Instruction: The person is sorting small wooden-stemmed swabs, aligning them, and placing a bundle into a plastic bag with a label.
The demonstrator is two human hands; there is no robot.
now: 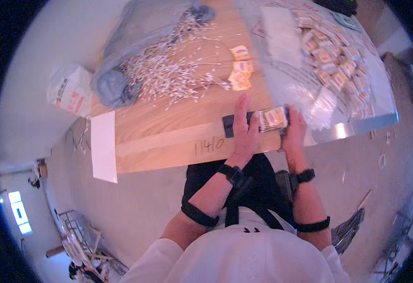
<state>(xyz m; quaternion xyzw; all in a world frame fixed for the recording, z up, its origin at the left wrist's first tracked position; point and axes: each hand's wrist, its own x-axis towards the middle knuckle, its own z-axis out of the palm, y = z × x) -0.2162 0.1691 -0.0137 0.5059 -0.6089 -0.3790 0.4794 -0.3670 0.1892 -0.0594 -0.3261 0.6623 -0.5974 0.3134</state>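
Observation:
A small clear pack of cotton swabs (273, 119) with a yellow label lies near the table's front edge, between my hands. A flat black piece (228, 126) shows left of it, partly covered by my left hand (245, 134). That hand is open, fingers stretched out, with its thumb side against the pack's left end. My right hand (295, 133) is closed round the pack's right end, its fingertips bent at a dark edge there. Several yellow paper labels (241, 67) lie beyond the pack. Farther left spreads a heap of loose cotton swabs (168, 75).
A grey plastic bag (140, 28) lies behind the loose swabs. Many filled swab packs (333, 61) are piled at right on clear plastic sheeting, beside clear bags (282, 35). A white sheet (103, 146) overhangs the wooden table's (164, 153) left corner, near a white bag (72, 89).

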